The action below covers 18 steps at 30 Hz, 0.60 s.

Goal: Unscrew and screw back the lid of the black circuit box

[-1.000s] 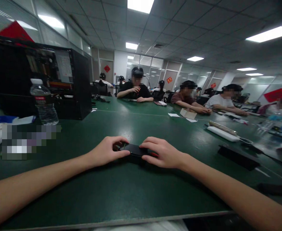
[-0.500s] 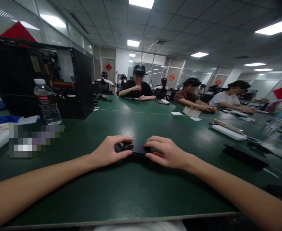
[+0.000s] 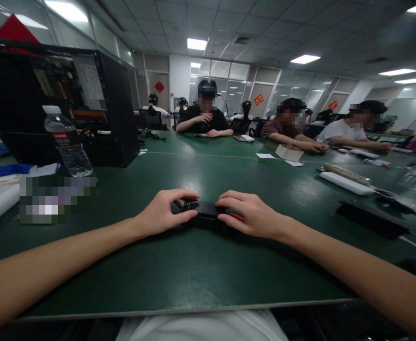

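Observation:
A small black box-shaped object [image 3: 208, 210] lies on the green tabletop [image 3: 179, 265] in front of me. My left hand [image 3: 165, 210] holds its left end, thumb on the near side and fingers on the far side. At the opposite end, my right hand [image 3: 252, 213] grips it the same way. A bit of red shows beneath my right fingers; what it belongs to is hidden. The object's exact kind cannot be made out.
An opened black computer case [image 3: 117, 109] and a water bottle [image 3: 67, 142] stand at left. A white power strip [image 3: 346, 183] and a long black object [image 3: 373, 219] lie at right. A small box [image 3: 288, 152] sits farther back. People sit around the table.
My view has tipped slightly downward, so the scene sits higher in the picture. Both hands keep their grip on the black object, and more of its top shows between them.

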Available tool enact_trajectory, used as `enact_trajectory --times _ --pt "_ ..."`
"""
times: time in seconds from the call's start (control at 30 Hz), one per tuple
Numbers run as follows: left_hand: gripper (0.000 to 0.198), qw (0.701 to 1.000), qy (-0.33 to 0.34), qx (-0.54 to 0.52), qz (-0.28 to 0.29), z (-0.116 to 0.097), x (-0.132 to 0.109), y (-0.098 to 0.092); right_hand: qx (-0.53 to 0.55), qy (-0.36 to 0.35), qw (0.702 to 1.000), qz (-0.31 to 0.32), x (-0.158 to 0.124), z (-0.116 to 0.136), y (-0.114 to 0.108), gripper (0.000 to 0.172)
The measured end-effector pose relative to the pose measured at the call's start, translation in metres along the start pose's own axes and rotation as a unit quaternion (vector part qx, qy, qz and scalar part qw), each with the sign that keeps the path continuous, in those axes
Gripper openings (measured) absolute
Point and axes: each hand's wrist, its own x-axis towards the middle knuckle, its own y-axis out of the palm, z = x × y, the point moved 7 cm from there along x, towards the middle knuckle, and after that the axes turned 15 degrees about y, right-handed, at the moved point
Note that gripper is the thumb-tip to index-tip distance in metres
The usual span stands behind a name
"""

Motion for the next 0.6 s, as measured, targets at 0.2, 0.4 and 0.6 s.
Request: enact_trajectory --times 0.2,0.4,0.6 --pt "0.031 0.999 -0.031 -0.033 -0.016 0.008 0.0 -0.001 0.035 0.045 0.998 -0.011 0.003 -0.009 -0.001 0.024" --pt "0.037 0.993 -0.085 -0.07 -0.035 0.019 0.0 -0.003 0.117 0.143 0.983 -0.002 0.004 -0.023 0.003 0.023" --pt "0.037 0.991 -0.091 -0.083 -0.046 0.016 0.001 -0.005 0.13 0.16 0.978 -0.009 0.005 -0.024 0.001 0.021"
